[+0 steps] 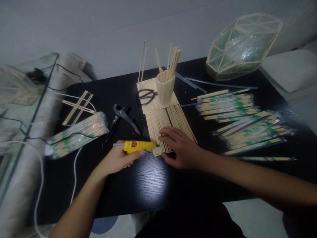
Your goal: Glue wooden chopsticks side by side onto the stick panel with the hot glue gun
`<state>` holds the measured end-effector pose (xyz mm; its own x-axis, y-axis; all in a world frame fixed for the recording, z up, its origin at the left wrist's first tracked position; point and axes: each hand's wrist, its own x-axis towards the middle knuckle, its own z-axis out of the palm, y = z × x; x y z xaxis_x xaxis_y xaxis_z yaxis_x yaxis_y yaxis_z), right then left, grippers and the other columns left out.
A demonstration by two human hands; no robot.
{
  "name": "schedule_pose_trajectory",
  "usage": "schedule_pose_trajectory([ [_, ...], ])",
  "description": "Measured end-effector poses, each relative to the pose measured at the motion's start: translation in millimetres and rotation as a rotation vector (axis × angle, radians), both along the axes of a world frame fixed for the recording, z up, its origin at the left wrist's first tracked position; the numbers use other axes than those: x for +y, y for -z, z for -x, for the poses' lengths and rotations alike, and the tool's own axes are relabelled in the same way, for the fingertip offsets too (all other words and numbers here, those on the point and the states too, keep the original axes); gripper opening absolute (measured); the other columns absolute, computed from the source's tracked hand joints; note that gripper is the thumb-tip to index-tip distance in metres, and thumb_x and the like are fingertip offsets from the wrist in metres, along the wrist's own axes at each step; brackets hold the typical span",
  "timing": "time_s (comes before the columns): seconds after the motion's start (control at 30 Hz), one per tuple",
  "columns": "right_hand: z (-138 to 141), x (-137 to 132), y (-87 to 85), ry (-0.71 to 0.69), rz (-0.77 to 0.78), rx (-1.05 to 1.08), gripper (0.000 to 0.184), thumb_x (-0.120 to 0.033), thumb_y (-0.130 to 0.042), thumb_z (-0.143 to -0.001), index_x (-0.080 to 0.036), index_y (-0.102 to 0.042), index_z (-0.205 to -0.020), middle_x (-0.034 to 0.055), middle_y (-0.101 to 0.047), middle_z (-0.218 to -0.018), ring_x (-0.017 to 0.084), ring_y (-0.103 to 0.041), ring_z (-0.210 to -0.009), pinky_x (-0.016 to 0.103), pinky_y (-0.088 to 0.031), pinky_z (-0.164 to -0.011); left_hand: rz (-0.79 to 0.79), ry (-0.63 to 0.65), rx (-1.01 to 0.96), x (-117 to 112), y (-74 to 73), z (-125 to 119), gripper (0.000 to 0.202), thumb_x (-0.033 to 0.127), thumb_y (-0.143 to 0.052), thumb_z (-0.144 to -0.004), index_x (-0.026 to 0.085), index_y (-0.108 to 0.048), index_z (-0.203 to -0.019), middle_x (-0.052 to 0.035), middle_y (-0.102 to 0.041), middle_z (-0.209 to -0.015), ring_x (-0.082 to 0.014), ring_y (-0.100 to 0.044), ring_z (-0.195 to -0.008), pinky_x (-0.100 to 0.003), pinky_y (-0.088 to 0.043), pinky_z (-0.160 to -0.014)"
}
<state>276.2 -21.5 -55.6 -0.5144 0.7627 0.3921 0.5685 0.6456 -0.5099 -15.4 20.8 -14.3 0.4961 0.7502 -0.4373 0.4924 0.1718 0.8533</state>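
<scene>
My left hand (pixel 118 160) is closed around a yellow glue gun (pixel 137 145), whose nozzle points right at the near edge of a mat of bamboo sticks (pixel 170 124) laid side by side on the black table (pixel 153 185). My right hand (pixel 178 145) lies flat with fingers spread on the near end of that mat, pressing it down. Behind the mat a stick-built cup (pixel 165 89) holding loose sticks stands on a wooden board (pixel 148 86).
Pliers (pixel 121 117) and scissors (pixel 145 96) lie left of the mat. Wrapped chopstick packs (pixel 247 122) spread at right, a bagged bundle (pixel 78 134) at left, with a stick frame (pixel 78 106) behind it. A faceted stick lantern (pixel 242 44) sits far right. A white cord (pixel 74 175) trails off left.
</scene>
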Motion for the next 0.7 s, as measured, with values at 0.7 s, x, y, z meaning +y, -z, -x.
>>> schedule_pose_trajectory([
  [0.7, 0.4, 0.6, 1.1, -0.007, -0.004, 0.016, 0.044, -0.027, -0.07, -0.094, -0.014, -0.062, -0.136, 0.0222, -0.065, -0.139, 0.04, -0.059, -0.14, 0.063, -0.056, -0.116, -0.105, -0.041, -0.076, -1.6, 2.8, -8.7, 0.024, 0.039, -0.081, -0.091, 0.015, -0.08, -0.087, 0.0027, -0.066, -0.06, -0.0076, -0.055, -0.042, -0.014, -0.047, -0.037],
])
